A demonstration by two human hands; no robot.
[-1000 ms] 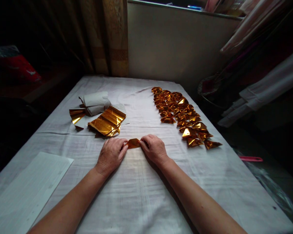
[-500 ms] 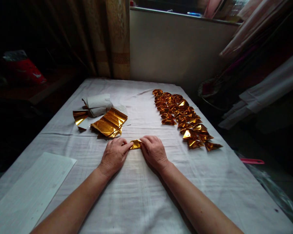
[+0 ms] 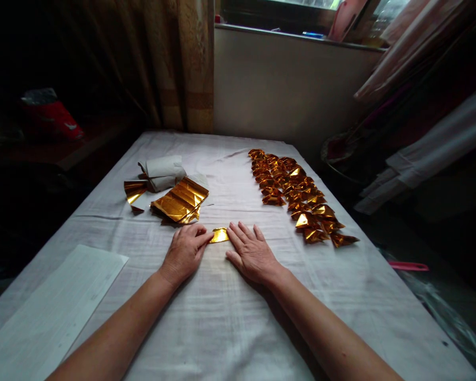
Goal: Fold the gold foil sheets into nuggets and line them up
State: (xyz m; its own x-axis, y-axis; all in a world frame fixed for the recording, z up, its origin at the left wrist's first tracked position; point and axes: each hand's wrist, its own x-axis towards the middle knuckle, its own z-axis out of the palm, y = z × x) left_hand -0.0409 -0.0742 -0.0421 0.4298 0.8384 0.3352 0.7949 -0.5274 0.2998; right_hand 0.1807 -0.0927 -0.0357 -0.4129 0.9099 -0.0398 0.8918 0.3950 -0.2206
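Observation:
A small folded strip of gold foil paper lies flat on the white cloth between my hands. My left hand grips its left end, thumb and fingers closed on it. Over the right end my right hand lies flat, fingers spread, the fingertips touching the foil. Just beyond my left hand is a stack of gold foil sheets. Several folded gold foil pieces stand in rows at the right side of the table.
Grey-white paper and a curled gold scrap lie behind the stack. A white sheet covers the near left of the table. Clothes hang at the right, above a pink handle. A curtain hangs at the back.
My right hand has gone from pinching the foil's right end to lying flat with fingers spread. The foil now looks flatter. My left hand keeps its hold.

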